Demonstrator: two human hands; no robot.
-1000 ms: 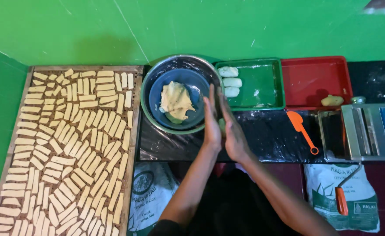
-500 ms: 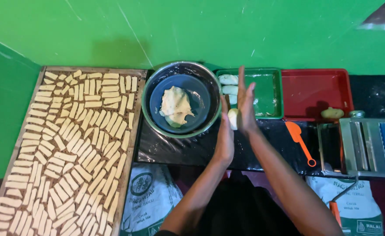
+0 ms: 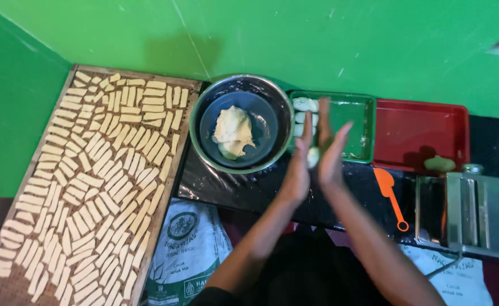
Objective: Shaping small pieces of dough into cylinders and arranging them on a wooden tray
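Dough ball sits between the left hand and right hand, palms pressed together above the green tray. It looks soft, light, easily squashed; flat palms probably suit it.

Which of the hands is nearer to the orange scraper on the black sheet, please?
The right hand is nearer; the orange scraper lies just to its right. The left hand is pressed against the right one around a dough piece, on the side away from the scraper.
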